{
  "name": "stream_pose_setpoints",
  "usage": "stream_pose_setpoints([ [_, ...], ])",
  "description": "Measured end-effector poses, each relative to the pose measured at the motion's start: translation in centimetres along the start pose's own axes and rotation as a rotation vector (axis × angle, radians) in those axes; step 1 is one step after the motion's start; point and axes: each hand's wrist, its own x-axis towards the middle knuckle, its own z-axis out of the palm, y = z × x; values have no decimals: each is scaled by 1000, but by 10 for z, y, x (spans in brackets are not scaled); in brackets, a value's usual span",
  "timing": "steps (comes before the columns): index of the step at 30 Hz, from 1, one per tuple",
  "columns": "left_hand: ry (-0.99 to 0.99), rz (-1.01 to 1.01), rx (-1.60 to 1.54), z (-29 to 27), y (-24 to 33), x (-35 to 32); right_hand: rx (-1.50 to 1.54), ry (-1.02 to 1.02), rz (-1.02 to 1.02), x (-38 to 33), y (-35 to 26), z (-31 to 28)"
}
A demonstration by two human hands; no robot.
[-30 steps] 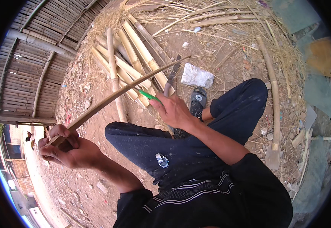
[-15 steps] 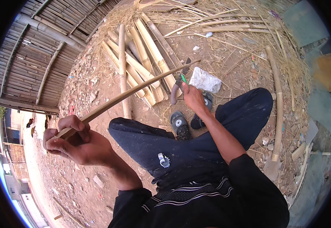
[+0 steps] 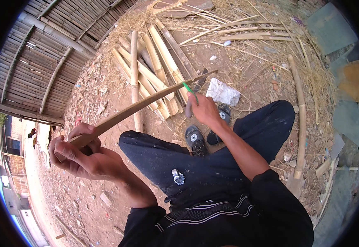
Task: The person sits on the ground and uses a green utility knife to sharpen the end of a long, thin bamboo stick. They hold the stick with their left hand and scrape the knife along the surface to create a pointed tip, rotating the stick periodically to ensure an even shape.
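My left hand (image 3: pixel 80 154) is closed around the thick near end of a long, tapering bamboo strip (image 3: pixel 146 101). The strip slants up to the right across the view, its thin tip above the ground. My right hand (image 3: pixel 206 110) grips a thin green thing (image 3: pixel 190 89), whose exact kind I cannot make out. Its upper end meets the strip near the tip, touching it or just in front of it. Partly behind my right hand, a knife (image 3: pixel 188 108) with a brownish handle and dark blade lies on the ground.
Split bamboo pieces (image 3: pixel 163 53) are piled ahead, beside a bamboo pole (image 3: pixel 134 78). A whitish stone (image 3: pixel 224 91) sits by my sandals (image 3: pixel 195 138). A long-handled tool (image 3: pixel 298 123) lies to the right. A wristwatch (image 3: pixel 178 176) rests on my trousers; straw covers the far ground.
My right hand has moved left, bringing the green thing from beyond the strip's tip onto its line. The strip has shifted slightly downward in view, still in my left hand.
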Motion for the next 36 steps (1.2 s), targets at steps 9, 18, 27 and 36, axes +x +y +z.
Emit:
stream_pose_setpoints([
  [9,40,73,124,13,5,-4,-13,76,114,6,41,11],
  [18,-17,17,133,9,-1,1,-63,18,180,13,34,2],
  [27,-55,43,75,8,-13,9,-438,-27,515,45,185,-5],
  [36,-74,84,37,-6,-14,13,114,-194,-26,-27,-39,-34],
])
